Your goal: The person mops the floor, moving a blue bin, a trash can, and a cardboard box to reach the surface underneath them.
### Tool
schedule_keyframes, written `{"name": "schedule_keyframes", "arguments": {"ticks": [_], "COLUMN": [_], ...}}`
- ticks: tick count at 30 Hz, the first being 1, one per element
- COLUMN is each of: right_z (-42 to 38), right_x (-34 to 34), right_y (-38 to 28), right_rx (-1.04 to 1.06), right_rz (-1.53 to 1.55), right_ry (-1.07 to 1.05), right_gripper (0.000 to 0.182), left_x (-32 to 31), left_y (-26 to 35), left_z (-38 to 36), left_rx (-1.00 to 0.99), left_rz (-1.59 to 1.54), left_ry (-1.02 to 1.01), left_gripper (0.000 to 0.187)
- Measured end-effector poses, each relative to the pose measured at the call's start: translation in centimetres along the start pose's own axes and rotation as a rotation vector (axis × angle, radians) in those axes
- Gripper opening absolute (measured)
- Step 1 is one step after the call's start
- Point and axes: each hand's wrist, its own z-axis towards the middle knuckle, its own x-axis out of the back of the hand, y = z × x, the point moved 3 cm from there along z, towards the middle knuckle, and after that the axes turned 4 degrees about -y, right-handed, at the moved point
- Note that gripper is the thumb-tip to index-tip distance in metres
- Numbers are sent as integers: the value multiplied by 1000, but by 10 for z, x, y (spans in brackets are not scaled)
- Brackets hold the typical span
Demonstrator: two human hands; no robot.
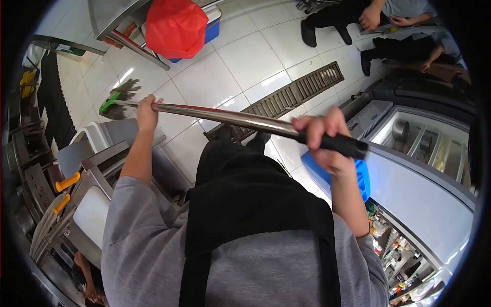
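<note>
The white tiled floor (240, 66) fills the upper middle of the view, and a long metal drain grate (299, 92) lies across it, running from the centre toward 1 o'clock. At 3 to 4 o'clock stands a glass-top chest freezer (424, 153), with a blue crate (363, 179) just beside its left edge. At 12 o'clock a red bag (176, 25) sits over a blue box under a steel table leg. At 8 to 9 o'clock there are steel kitchen machines (97, 174) with orange handles (67, 181). At 1 to 2 o'clock, two other persons sit low by the wall, only legs and hands visible. The broom (225, 116) has a long shiny metal pole that crosses the picture from 10 o'clock to 3 o'clock; its green head with dark bristles (116, 98) touches the floor at 10 o'clock. The left hand (147, 113) is wrapped tight around the pole near the head end. The right hand (322, 134) is clamped on the black grip at the top end of the pole.
</note>
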Motion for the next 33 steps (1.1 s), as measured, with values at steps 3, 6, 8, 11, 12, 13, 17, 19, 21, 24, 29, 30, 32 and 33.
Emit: {"name": "schedule_keyframes", "arguments": {"ticks": [3,6,8,11,12,13,17,19,21,24,29,30,32,33], "right_z": [-20,-39,-53,-63,-60,-54,-77,-87,-103,-114,-158,-167,-203,-214], "right_x": [-3,-3,7,3,-2,-9,-3,9,21,42,59,66,69,65], "right_y": [-40,-87,-120,-165,-176,-186,-215,-216,-202,-192,-214,-226,-251,-261], "right_rx": [95,140,169,183,169,151,140,119,209,148,268,314,238,264], "right_rz": [-6,-2,-66,-244,-322,-371,-537,-614,-677,-808,-789,-776,-779,-742], "right_ry": [-11,-29,-140,-201,-210,-328,-207,-71,168,247,647,648,651,652], "right_gripper": [39,37,37,20,19,19,19,19,18,19,21,22,23,23], "left_x": [4,-19,-41,-82,-103,-140,-169,-197,-226,-259,-267,-258,-258,-256], "left_y": [51,94,135,207,227,238,337,374,408,450,523,536,548,549], "left_z": [-14,-33,-40,-38,-34,-29,17,50,75,99,82,71,46,31], "left_rx": [-105,-116,-187,-300,-300,-265,-333,-382,-448,-540,-639,-627,-653,-739], "left_rz": [-68,-252,-337,-582,-608,-733,-771,-792,-822,-736,-581,-566,-598,-613], "left_ry": [150,248,225,32,-37,-123,-164,-304,-320,-269,-618,-671,-692,-694], "left_gripper": [31,31,32,31,29,27,25,24,24,23,23,22,23,23]}}
